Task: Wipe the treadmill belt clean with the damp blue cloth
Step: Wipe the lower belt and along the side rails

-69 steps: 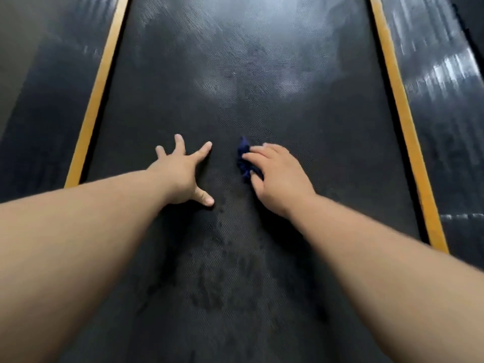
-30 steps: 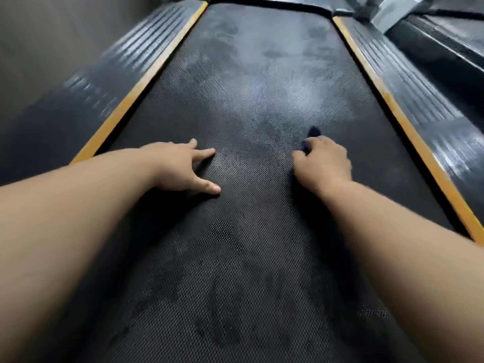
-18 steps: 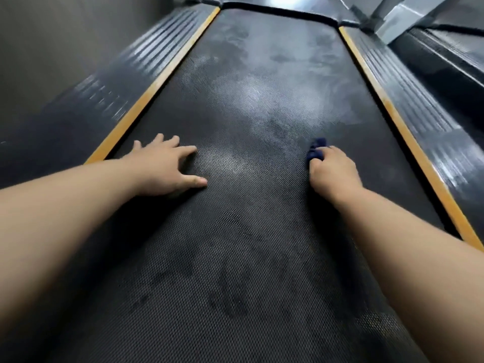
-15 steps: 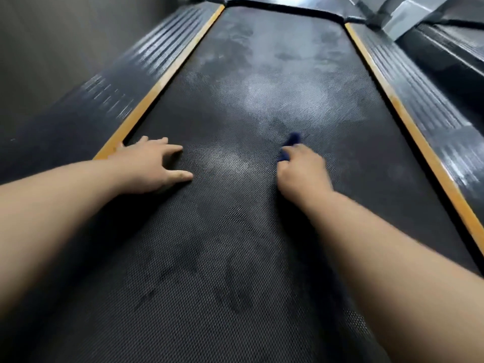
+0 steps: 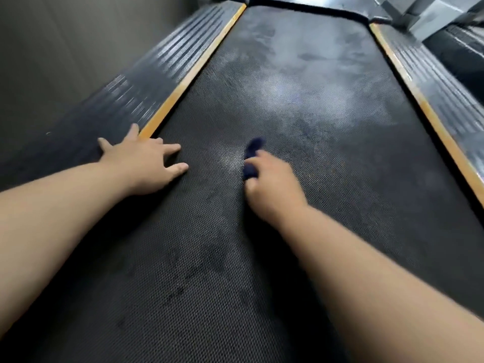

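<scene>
Fingers (image 5: 264, 159) of the right hand (image 5: 272, 184) curl round the blue cloth (image 5: 252, 150), which bulges just ahead of them, probably soft, light and limp, best gripped bunched under the palm.

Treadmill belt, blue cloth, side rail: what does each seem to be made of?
Treadmill belt: likely rubber or PVC, matt black; fine dimpled grid texture. Blue cloth: soft fabric, dark blue, bunched in the right hand; weave too blurred to tell. Side rail: probably hard plastic, semi-gloss; ribbed grooves catch light.
</scene>
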`<state>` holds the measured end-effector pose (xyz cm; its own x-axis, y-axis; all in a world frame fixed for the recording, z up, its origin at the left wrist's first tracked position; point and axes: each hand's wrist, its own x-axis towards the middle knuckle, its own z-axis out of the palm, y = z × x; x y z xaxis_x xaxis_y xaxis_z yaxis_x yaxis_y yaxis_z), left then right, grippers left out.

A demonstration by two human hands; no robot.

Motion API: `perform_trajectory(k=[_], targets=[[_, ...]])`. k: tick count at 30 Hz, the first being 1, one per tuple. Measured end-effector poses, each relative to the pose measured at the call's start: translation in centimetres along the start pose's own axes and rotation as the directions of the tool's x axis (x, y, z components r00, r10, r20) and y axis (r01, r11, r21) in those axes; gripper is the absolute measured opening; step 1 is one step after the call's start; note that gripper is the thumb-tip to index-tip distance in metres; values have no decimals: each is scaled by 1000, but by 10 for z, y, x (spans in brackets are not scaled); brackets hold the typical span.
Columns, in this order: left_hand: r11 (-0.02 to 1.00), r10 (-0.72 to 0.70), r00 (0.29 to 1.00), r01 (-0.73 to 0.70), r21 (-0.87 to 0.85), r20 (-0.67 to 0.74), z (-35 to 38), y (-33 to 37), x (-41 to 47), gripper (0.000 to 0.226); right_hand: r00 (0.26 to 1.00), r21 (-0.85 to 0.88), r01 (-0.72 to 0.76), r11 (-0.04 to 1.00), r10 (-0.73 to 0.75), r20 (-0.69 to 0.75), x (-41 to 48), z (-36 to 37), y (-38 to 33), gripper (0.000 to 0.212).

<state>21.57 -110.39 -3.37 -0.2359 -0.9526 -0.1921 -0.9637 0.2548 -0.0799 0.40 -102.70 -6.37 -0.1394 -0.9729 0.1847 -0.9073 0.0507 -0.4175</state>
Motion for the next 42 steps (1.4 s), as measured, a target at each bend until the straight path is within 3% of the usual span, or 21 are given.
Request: perform_trajectory(k=[2,4,6,8,10,13,17,19,21,23,25,27,29,32,34,36,39,42], targets=[[1000,11,1000,-12,28,25,-1,-3,0,63,968,84,219,972,-227,108,-22,10,-25,34],[999,31,998,-31,14,56,-3,-9,3,58,936,116,300,947,-316,156,-18,1,-16,37],[996,69,995,-65,-55,66,-8,-15,8,50,978,29,166,986,-168,125,3,-10,14,32],[990,82,997,-81,-119,9,-10,-23,10,45,992,-12,-121,993,121,20,18,-22,35,27],[990,74,994,-82,-111,-77,-10,-29,10,47,980,13,-191,982,191,-53,17,-14,19,22],[993,57,991,-69,-95,-120,-4,-36,4,51,998,87,56,995,-58,24,-6,16,-42,29],[991,34,988,-53,-126,-150,1,-44,-2,48,918,125,328,936,-348,193,-19,15,-65,42],[991,38,991,-53,-121,-126,-3,-44,-2,47,943,57,237,970,-244,226,3,5,-41,35],[991,36,994,-49,-126,-103,-7,-47,-1,47,993,-26,-24,999,27,117,25,-7,-17,27],[989,48,994,-61,-138,-95,-8,-52,1,46,978,-24,-202,979,203,53,30,-2,-23,20],[984,74,994,-85,-154,-76,-7,-53,3,46,990,28,-83,996,80,120,25,21,-55,13],[977,93,995,-98,-192,-37,-8,-51,1,51,967,204,105,973,-148,208,16,38,-87,30],[948,104,994,-110,-299,-35,-11,-43,-9,54,956,340,129,932,-208,206,13,22,-94,48],[902,194,964,-247,-354,-180,-1,-12,-40,60,995,297,51,953,-73,62,17,-15,-51,49],[871,317,928,-366,-328,-194,12,16,-56,62,996,123,-69,990,62,62,9,-25,-21,44],[864,356,911,-406,-299,-208,24,32,-48,50,985,148,-159,976,147,89,-5,-17,-14,41],[908,300,875,-384,-166,-380,26,32,-6,39,987,226,-152,962,137,81,-19,-7,-19,39],[955,246,922,-284,-87,-300,9,27,35,36,988,214,-149,965,136,74,-21,-6,-17,39]])
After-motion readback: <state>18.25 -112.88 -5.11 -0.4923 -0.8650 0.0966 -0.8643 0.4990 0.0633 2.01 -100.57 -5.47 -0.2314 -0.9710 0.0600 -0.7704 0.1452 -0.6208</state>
